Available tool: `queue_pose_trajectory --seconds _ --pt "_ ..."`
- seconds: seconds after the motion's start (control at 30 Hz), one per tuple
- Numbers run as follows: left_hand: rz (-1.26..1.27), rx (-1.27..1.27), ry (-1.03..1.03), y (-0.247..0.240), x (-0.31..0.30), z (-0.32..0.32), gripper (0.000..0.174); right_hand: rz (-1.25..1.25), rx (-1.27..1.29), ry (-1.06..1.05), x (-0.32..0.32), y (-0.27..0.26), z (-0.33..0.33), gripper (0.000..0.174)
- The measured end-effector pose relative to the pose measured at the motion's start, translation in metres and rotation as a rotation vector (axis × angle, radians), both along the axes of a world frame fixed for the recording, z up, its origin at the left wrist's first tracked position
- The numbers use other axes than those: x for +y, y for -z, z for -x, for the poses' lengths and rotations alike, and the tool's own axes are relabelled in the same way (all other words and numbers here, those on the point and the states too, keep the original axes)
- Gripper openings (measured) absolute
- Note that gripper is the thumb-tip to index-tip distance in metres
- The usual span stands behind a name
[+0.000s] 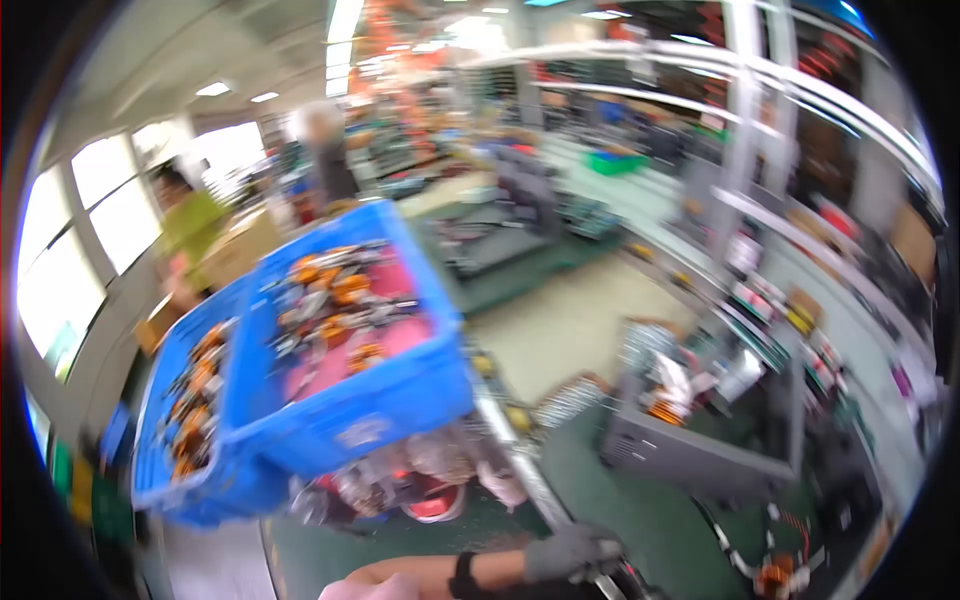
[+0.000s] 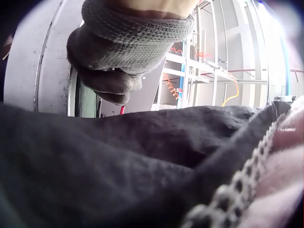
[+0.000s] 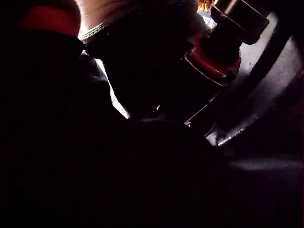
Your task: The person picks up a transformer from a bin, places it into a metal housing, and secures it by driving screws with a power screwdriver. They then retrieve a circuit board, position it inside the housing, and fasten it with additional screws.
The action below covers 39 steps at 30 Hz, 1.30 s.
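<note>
In the head view a grey-gloved left hand (image 1: 575,553), with a black wrist strap, is at the bottom by the bench edge, beside a dark object (image 1: 630,580) cut off by the frame. The left wrist view shows this glove (image 2: 118,52) with fingers curled and a thin red piece (image 2: 122,110) sticking out below the fingertips; its other end is hidden. Deep shadow fills the right wrist view: the right hand (image 3: 137,61) is a dark shape near a black and red cylindrical object (image 3: 216,59), its fingers hidden.
Two blue crates (image 1: 350,425) of copper-wound parts stand at left, above bagged parts. At right, a grey open casing (image 1: 700,455) rests on the green bench (image 1: 610,490), with a loose coil (image 1: 775,578) and wires below it. A person in yellow-green (image 1: 195,225) is beyond the crates.
</note>
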<state>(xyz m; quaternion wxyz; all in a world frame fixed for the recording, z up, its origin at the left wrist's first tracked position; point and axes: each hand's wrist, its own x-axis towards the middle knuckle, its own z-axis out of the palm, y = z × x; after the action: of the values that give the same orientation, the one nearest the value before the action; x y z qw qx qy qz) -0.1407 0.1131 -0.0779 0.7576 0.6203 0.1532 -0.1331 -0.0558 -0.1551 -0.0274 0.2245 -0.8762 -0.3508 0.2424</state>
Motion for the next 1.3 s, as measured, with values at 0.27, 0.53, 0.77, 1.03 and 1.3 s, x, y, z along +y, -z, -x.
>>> queue_pose_trajectory --seconds 0.27,0.53,0.77,1.03,1.3 --pt "-0.165 -0.004 0.279 -0.050 -0.009 -0.043 0.025 0.099 -0.008 0.153 -0.017 -0.022 0.025 0.058" --pt "0.054 -0.099 0.700 -0.100 -0.079 -0.103 0.027 -0.173 -0.109 0.457 -0.081 -0.040 0.057 0.063" --pt "0.118 -0.278 0.898 -0.128 -0.134 -0.148 0.036 -0.528 -0.089 0.621 -0.147 -0.057 0.052 0.072" --pt "-0.892 -0.481 0.660 -0.050 -0.143 -0.203 0.063 -0.213 0.041 0.808 -0.252 -0.079 0.011 0.082" --pt "0.305 0.419 0.568 0.033 -0.151 -0.242 0.038 0.017 0.030 0.551 -0.272 -0.048 -0.016 0.076"
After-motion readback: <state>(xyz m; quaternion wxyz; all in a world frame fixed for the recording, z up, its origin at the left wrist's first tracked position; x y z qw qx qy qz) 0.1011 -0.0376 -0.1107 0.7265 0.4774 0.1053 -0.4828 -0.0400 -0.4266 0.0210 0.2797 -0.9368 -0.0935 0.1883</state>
